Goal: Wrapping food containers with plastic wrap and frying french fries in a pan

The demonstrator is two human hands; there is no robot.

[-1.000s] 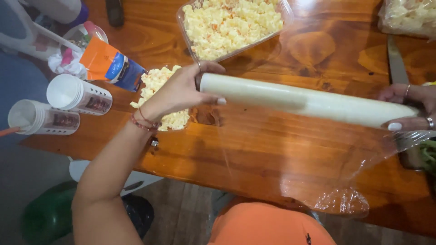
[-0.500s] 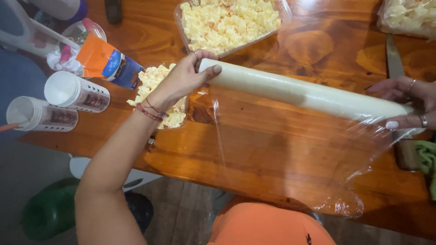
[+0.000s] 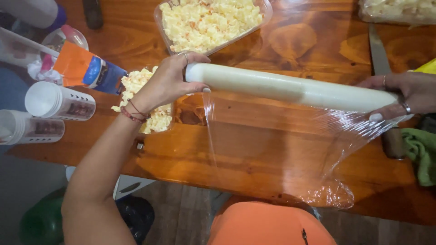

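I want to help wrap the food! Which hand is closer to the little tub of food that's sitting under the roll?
The left hand. It grips the cling film roll right above the small food tub, while the right hand holds the far end.

There is one view only, from a camera on the person's head, looking steeply down and slightly forward across the wooden table. It sits close: the near table edge cuts across the lower part of the picture, with floor and an orange garment showing below it (the wearer's own, by the look of it). The left hand and right hand enter from the two sides, the left forearm rising from the bottom left. The far containers are cropped by the top edge.
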